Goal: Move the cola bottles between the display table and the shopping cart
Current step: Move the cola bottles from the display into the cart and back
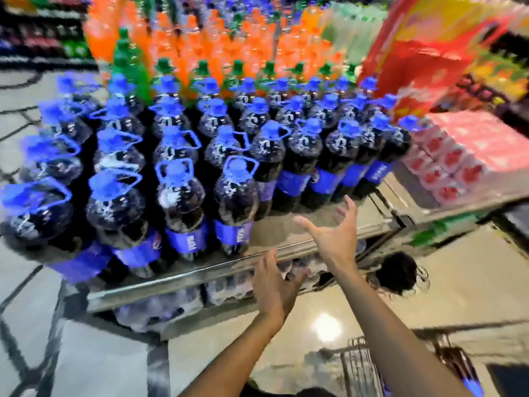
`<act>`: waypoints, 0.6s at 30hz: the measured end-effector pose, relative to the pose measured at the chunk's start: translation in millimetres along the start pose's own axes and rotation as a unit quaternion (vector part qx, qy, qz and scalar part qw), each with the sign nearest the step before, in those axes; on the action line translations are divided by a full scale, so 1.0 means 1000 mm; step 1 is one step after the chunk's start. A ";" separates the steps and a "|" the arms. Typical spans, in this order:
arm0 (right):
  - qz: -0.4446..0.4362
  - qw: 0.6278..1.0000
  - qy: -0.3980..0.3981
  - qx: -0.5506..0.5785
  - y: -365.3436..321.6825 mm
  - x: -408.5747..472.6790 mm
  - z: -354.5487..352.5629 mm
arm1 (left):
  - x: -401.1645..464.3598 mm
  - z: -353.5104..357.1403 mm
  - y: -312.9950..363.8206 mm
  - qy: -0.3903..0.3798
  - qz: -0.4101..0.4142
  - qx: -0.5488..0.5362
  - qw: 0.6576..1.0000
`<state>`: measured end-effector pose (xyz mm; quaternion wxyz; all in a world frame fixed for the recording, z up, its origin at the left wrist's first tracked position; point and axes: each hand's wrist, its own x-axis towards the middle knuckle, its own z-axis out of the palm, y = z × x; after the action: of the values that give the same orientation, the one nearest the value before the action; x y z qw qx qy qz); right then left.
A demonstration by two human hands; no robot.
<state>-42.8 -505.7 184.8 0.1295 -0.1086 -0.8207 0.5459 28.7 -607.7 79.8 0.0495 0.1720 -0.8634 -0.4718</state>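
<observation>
Several dark cola bottles (235,196) with blue caps, carry handles and blue labels stand in rows on the metal display table (183,277). My right hand (333,234) is open with fingers spread, hovering over a bare patch of the tabletop just right of the front-row bottles. My left hand (276,285) is open too, held at the table's front edge below the nearest bottle. Neither hand touches a bottle. The wire shopping cart (363,365) shows at the bottom right, with a cola bottle (461,368) lying in it, partly hidden by my right arm.
Green-capped and orange soda bottles (200,50) stand behind the colas. Shrink-wrapped packs of red cans (458,156) sit to the right, with a red and yellow display sign (429,44) above. Wrapped bottle packs (160,308) lie under the table. The floor is glossy tile.
</observation>
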 end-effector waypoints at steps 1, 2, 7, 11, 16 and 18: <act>0.020 1.000 0.022 0.005 0.009 0.002 -0.021 | -0.003 0.004 0.008 -0.025 0.026 -0.011 0.999; 0.039 0.998 0.041 0.014 0.017 0.002 -0.042 | -0.005 0.008 0.015 -0.060 0.052 -0.018 0.997; 0.099 0.983 0.152 0.027 0.066 -0.013 -0.155 | -0.013 0.030 0.064 -0.167 0.195 0.002 0.967; 0.144 0.960 0.240 0.022 0.107 -0.048 -0.235 | -0.027 0.073 0.111 -0.236 0.261 0.019 0.936; 0.184 0.930 0.317 0.021 0.146 -0.096 -0.322 | -0.077 0.135 0.175 -0.312 0.352 0.076 0.879; 0.206 0.921 0.330 0.008 0.166 -0.114 -0.350 | -0.099 0.153 0.201 -0.336 0.388 0.072 0.855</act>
<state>186.8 -175.3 150.3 0.2788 -0.4485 -0.6864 0.4999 33.4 -352.1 170.1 -0.0773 -0.3432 -0.8557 -0.3796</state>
